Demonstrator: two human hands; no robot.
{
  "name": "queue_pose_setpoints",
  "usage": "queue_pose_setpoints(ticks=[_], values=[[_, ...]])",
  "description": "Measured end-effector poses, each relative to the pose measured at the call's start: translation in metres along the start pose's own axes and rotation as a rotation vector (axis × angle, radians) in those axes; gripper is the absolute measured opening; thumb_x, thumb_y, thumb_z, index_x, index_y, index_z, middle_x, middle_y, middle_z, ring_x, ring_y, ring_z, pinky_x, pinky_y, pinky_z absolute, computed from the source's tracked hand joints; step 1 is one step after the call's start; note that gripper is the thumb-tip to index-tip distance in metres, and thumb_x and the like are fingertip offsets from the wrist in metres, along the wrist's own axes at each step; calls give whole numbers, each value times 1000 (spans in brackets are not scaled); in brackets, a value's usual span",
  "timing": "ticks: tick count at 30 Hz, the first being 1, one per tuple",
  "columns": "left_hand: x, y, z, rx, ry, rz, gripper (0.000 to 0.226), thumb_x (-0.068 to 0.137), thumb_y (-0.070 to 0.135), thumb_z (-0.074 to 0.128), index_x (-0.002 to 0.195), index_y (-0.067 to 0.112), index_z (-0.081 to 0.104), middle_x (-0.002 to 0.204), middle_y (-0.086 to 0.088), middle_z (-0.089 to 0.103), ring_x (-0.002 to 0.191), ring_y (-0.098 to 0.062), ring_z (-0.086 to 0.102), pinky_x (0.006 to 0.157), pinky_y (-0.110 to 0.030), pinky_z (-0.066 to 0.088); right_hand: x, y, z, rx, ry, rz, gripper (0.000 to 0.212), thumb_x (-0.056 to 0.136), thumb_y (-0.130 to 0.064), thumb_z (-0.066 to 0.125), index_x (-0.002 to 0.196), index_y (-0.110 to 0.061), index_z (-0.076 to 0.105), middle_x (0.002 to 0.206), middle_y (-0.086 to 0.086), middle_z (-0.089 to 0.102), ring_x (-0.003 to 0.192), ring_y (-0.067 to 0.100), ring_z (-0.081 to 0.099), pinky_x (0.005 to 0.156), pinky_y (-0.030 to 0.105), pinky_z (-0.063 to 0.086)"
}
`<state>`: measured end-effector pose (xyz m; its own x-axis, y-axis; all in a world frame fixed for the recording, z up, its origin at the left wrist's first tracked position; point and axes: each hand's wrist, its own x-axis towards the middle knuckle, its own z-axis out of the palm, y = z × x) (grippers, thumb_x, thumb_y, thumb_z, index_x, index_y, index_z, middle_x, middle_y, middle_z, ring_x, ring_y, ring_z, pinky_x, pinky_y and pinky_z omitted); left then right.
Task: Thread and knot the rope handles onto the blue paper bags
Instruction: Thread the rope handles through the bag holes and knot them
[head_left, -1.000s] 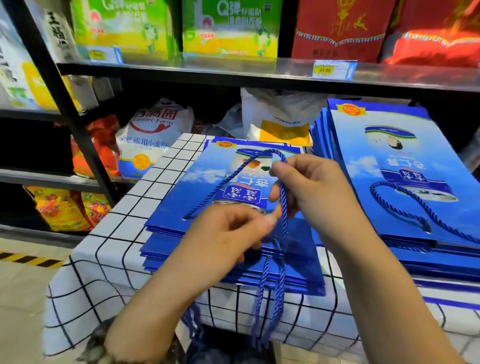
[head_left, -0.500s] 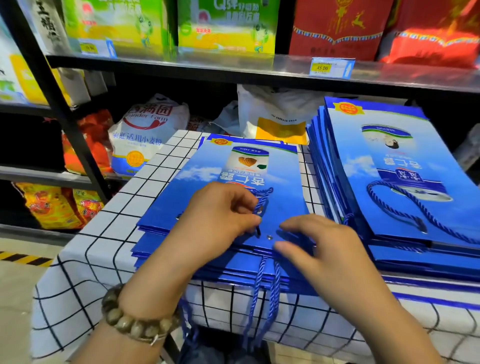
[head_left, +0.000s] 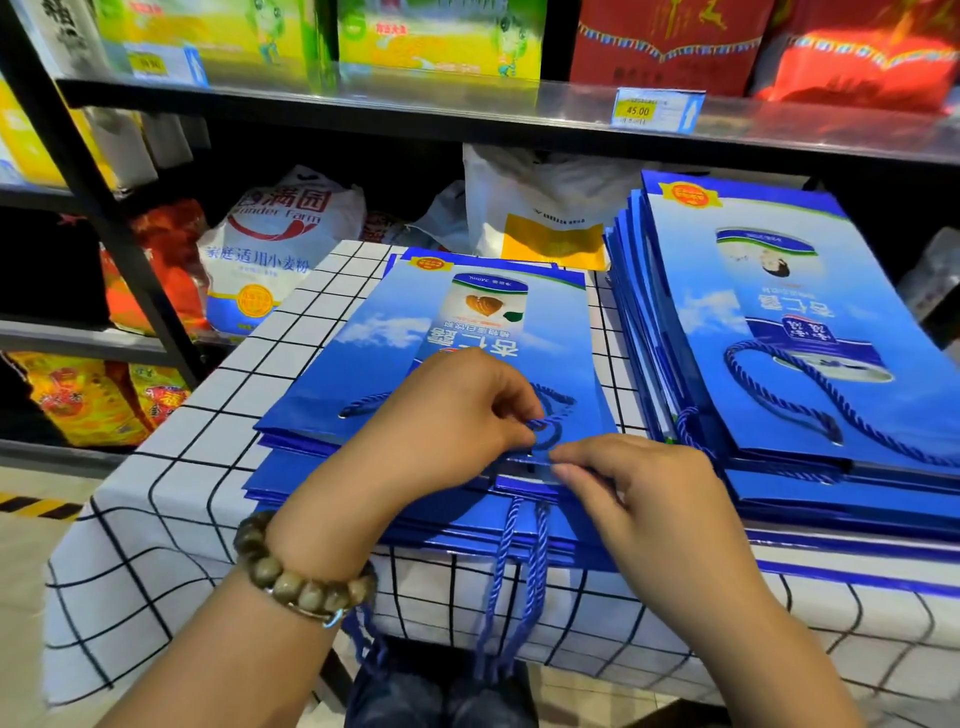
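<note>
Covering the middle of the rope (head_left: 558, 402) with the left hand (head_left: 457, 415); showing only a short loop just beyond the fingertips and a stretch to the left of the knuckles, ending at an eyelet (head_left: 343, 414). Hiding the rope's end inside the pinch of thumb and forefinger. Not possible to tell whether passing through the small hole just below those fingertips. Cutting off both forearms at the lower edge of the view. Blurring the print on the goods along the shelf (head_left: 363, 98) beyond the hands.

Pinching the rope with the left hand, fingers curled tight, wearing a beaded bracelet (head_left: 301, 577) at the wrist. Pinching the near edge of the top bag (head_left: 374, 353) with the right hand (head_left: 649, 499), thumb and forefinger closed on the paper, other fingers curled. Holding the fingertips of both hands just beside each other. Working directly over the top bag, lying flat on a stack of bags (head_left: 291, 467) on a checked cloth (head_left: 171, 493). Hanging below the hands, between the wrists, over the cloth's front edge: loose cords (head_left: 514, 571). Lying just to the right of the right hand: a second stack (head_left: 779, 291), carrying a fitted handle (head_left: 779, 395) looped on its top face.
</note>
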<state>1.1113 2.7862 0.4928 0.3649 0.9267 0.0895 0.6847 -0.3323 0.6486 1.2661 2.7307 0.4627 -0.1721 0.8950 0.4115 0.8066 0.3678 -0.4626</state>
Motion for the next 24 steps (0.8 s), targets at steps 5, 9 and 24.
queue_pose_setpoints(ticks=[5, 9, 24], values=[[7, 2, -12, 11, -199, 53, 26, 90, 31, 55, 77, 12, 68, 70, -4, 62, 67, -12, 52, 68, -29, 42, 9, -6, -1, -125, 220, -73, 14, 79, -28, 57, 78, -21, 69, 68, -6, 69, 57, 20, 65, 42, 35, 51], [0, 0, -17, -59, -253, 60, 33, 92, 38, 48, 102, 14, 68, 100, -6, 69, 93, -11, 60, 90, -33, 44, 9, -4, 1, -104, 255, -72, 13, 79, -27, 58, 76, -21, 69, 64, -7, 68, 52, 17, 62, 41, 30, 49], [-9, -15, -10, 686, 63, 717, 25, 76, 24, 46, 83, 28, 70, 79, 2, 69, 72, -24, 65, 67, -30, 50, 12, 1, 5, 151, 158, 89, 17, 81, -35, 55, 79, -26, 70, 68, -9, 69, 64, 15, 64, 60, 42, 52]])
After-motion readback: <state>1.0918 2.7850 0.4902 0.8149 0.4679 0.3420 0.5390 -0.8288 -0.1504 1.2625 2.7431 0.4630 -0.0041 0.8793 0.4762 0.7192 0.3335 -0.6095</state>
